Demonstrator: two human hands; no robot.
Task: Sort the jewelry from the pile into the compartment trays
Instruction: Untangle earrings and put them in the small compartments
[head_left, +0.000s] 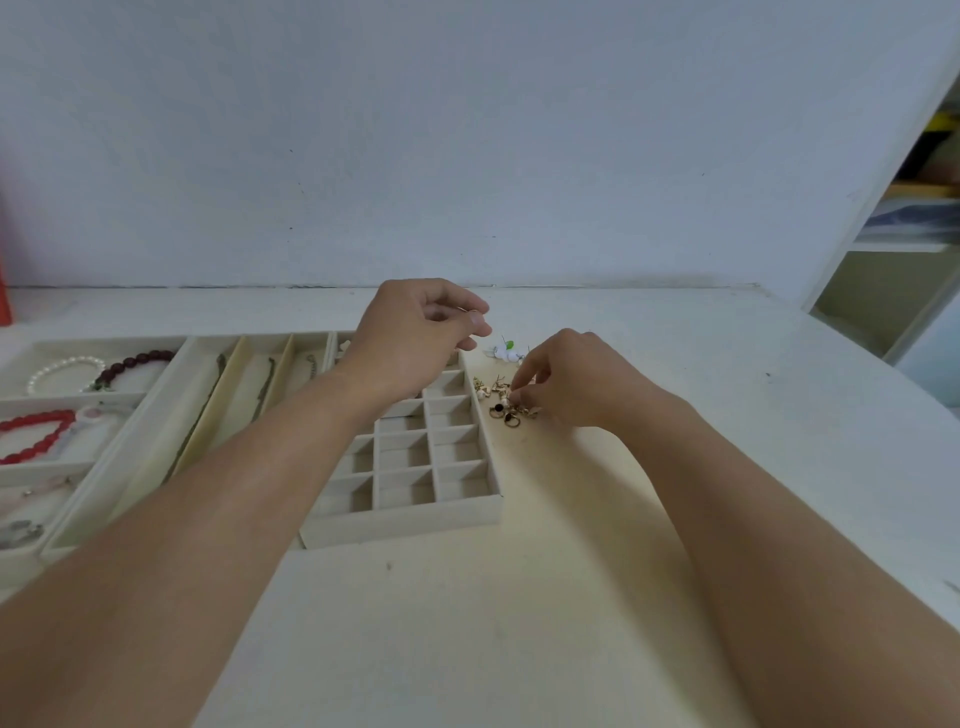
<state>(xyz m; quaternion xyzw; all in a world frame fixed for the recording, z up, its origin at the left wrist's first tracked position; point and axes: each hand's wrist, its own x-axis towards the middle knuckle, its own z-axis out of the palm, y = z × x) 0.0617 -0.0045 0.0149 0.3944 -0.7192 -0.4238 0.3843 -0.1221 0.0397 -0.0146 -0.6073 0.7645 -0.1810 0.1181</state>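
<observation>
The right hand (566, 382) pinches into the pile (506, 402) just right of the grid tray (415, 457); the left hand (415, 338) (fingers curled, contents unclear) hovers above the tray.

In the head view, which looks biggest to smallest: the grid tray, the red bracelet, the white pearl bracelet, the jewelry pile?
1. Grid tray
2. Red bracelet
3. Pearl bracelet, close to the red one; it lies farther off, so unsure
4. Jewelry pile
</observation>
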